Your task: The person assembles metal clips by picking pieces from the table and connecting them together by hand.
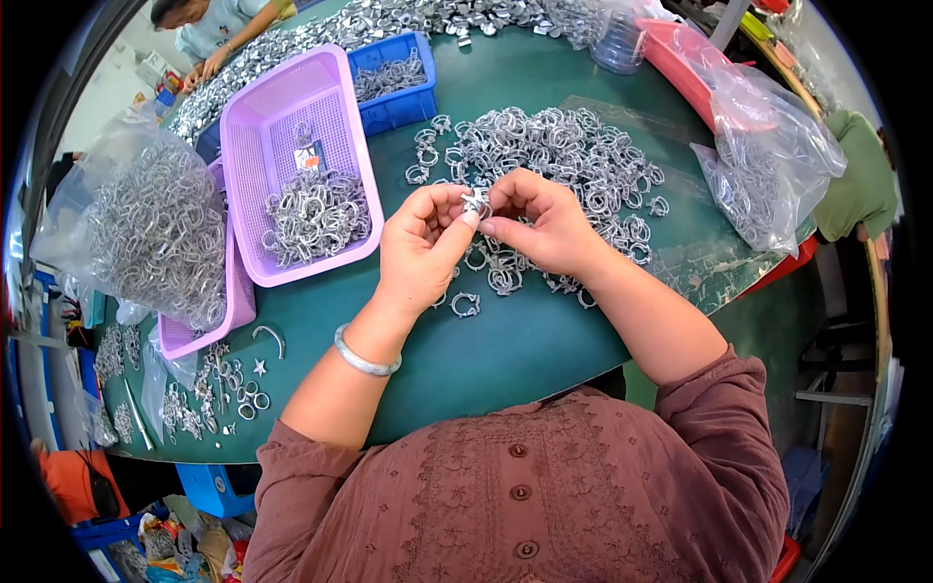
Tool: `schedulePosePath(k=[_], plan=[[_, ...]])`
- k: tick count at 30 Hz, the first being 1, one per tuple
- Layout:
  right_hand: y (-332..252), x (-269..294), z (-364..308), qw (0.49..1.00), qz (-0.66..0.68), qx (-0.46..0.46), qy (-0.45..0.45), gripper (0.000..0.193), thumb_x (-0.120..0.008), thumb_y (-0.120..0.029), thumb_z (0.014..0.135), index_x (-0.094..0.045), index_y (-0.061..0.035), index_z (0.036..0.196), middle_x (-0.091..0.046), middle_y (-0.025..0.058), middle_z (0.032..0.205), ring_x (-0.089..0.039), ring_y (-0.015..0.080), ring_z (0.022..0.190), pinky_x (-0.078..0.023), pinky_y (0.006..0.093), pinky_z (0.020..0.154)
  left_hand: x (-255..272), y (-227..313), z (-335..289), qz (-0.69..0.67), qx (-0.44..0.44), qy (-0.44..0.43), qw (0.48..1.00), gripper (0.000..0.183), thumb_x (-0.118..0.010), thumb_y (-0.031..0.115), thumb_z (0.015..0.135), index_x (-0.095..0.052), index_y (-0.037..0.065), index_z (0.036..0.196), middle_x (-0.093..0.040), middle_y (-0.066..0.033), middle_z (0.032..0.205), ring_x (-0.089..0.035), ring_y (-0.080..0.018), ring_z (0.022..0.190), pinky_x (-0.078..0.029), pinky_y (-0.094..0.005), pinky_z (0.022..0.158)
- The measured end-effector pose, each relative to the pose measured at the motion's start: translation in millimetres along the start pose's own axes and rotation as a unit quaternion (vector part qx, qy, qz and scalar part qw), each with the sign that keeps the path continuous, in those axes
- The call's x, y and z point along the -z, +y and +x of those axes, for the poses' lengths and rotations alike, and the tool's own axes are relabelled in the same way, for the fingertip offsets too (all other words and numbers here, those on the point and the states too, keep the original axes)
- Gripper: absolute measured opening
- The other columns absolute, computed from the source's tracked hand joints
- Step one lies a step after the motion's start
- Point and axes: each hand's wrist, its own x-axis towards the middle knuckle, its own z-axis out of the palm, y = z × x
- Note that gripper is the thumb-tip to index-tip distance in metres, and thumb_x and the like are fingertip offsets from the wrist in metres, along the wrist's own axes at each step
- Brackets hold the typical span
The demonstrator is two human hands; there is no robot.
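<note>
Both my hands meet over the near edge of a heap of silver ring-shaped metal pieces (554,146). Between thumb and fingers, my left hand (425,238) pinches a small silver metal piece (476,203). My right hand (544,223) closes its thumb and fingertips on the other side of that same piece; its exact shape is partly covered by my fingers. One loose ring piece (466,305) lies on the green table just below my hands. To the left, a lilac plastic basket (301,87) holds a pile of silver metal loops (319,216).
Left of the basket, a clear bag of metal loops (160,219) rests in another lilac basket (240,291). A blue bin (428,97) stands behind. At right are a pink basket (675,68) and a plastic bag (768,185). Another person (219,34) works at the far left.
</note>
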Motion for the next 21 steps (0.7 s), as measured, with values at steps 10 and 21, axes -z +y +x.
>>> schedulePosePath(k=[10, 21], plan=[[1.6, 0.6, -0.1, 0.998, -0.045, 0.042, 0.011, 0.015, -0.065, -0.002, 0.072, -0.051, -0.0033, 0.079, -0.054, 0.0000, 0.071, -0.049, 0.0058, 0.063, -0.042, 0.0210, 0.056, 1.1, -1.8, 0.2, 0.019, -0.012, -0.008, 1.000, 0.023, -0.054, -0.001, 0.081, -0.051, -0.002, 0.103, -0.056, -0.0025, 0.087, -0.053, -0.0059, 0.076, -0.044, -0.0187, 0.068], [-2.5, 1.0, 0.3, 0.993, -0.093, 0.074, 0.013, 0.014, -0.065, -0.003, 0.071, -0.052, -0.0028, 0.078, -0.054, 0.0008, 0.069, -0.049, 0.0073, 0.060, -0.042, 0.0216, 0.054, -0.2, -1.1, 0.2, 0.020, 0.006, 0.008, 1.000, 0.022, -0.052, 0.001, 0.082, -0.052, -0.001, 0.104, -0.056, -0.0014, 0.086, -0.052, -0.0056, 0.076, -0.044, -0.0190, 0.067]])
